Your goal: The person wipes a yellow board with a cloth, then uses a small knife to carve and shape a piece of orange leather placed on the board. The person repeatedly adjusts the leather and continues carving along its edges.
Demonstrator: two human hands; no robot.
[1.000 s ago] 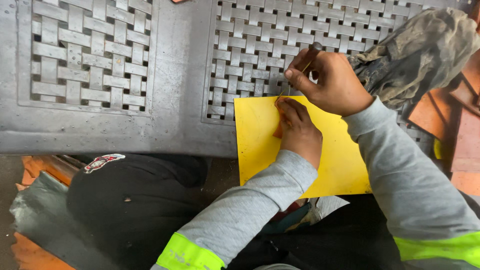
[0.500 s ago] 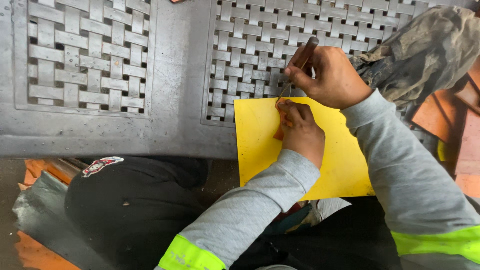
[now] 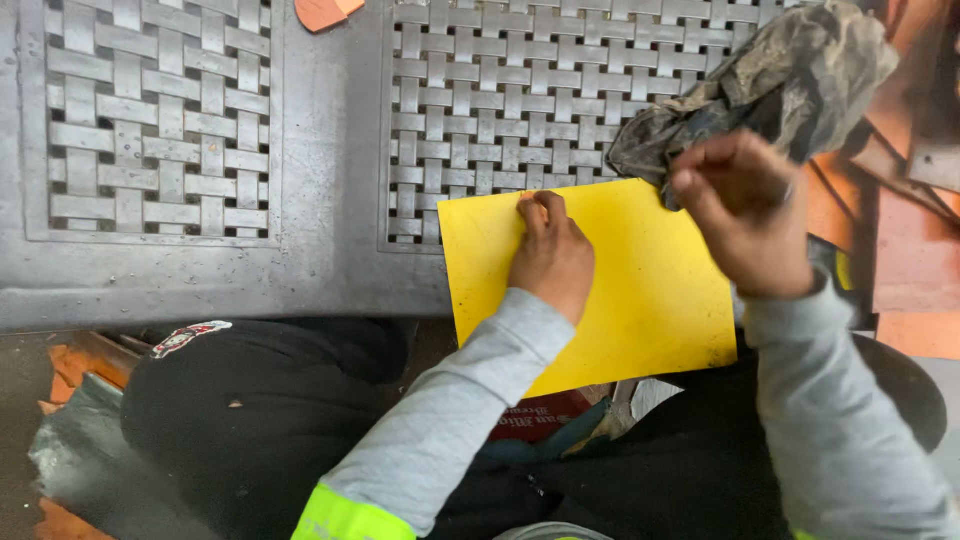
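Overhead, from the head camera: the yellow sheet point(image 3: 640, 290) lay flat on the grey table point(image 3: 330, 200), its upper part over the table's right woven-lattice panel point(image 3: 520, 90) and its lower edge hanging past the table's near rim, above the person's dark lap.

Left hand point(image 3: 550, 255): pressed down on the sheet near its upper left area, fingers curled under so the knuckles faced up, fingertips touching the yellow surface. It pinned the sheet; it gripped nothing.

Right hand point(image 3: 745, 215): raised over the sheet's upper right corner, blurred. Fingers were drawn together, loosely curled. Whether anything was pinched between them could not be told from this view.

Just beyond the right hand, a crumpled dirty cloth point(image 3: 770, 85), mottled grey and tan, sat on the table at the lattice panel's right end, touching or overlapping the sheet's top right corner.

Noted also: a second lattice panel point(image 3: 150, 120) to the left, well apart from the sheet; an orange scrap point(image 3: 322, 12) at the top edge between the panels; grey sleeves with a fluorescent yellow-green band point(image 3: 345, 518) on the left arm.
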